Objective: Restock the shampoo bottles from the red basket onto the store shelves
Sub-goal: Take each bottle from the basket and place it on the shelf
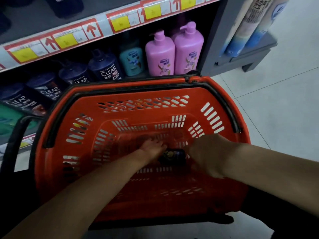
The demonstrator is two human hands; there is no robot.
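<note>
Below, slotted red basket, dark bottle; left hand fingers straight, right hand unclear.

This is a shop, in the aisle for hair care. A shelf carries along its front edge a red and white strip with yellow price labels and red arrows. Under it the same goods stand in rows: dark blue bottles marked CLEAR, a teal bottle, and two pink pump bottles side by side. A red basket of plastic with black handles stands before them. The floor has pale tiles, and tall spray cans fill a grey end rack.
</note>
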